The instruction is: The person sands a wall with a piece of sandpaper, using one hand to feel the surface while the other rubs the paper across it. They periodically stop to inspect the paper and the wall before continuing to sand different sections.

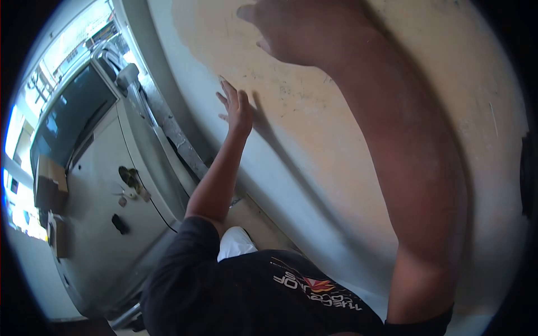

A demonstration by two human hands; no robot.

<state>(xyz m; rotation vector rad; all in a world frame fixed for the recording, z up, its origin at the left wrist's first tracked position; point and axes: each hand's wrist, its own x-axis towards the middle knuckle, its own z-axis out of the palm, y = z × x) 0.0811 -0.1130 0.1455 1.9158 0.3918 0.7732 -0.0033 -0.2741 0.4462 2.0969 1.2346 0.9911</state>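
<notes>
The primed car panel (314, 145) carries both flat hands: left hand (236, 109) low, right hand (291, 31) above it.

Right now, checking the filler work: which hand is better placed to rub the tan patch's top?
Probably right: the right hand lies high on the tan patch; the left hand rests flat at its edge.

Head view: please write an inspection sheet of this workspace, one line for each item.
Surface: curved panel, beige patch with scratches, pale grey around it.
Job's things: only the panel; no tool seen.
Clutter: white cloth near the person's dark shirt.
Grips: left hand flat on the panel, fingers spread; right hand against the panel higher up, grip unclear.
Cables: thin dark wire hanging from the open door handle hole.
Surroundings: white vehicle with dark window; cardboard on it.
</notes>
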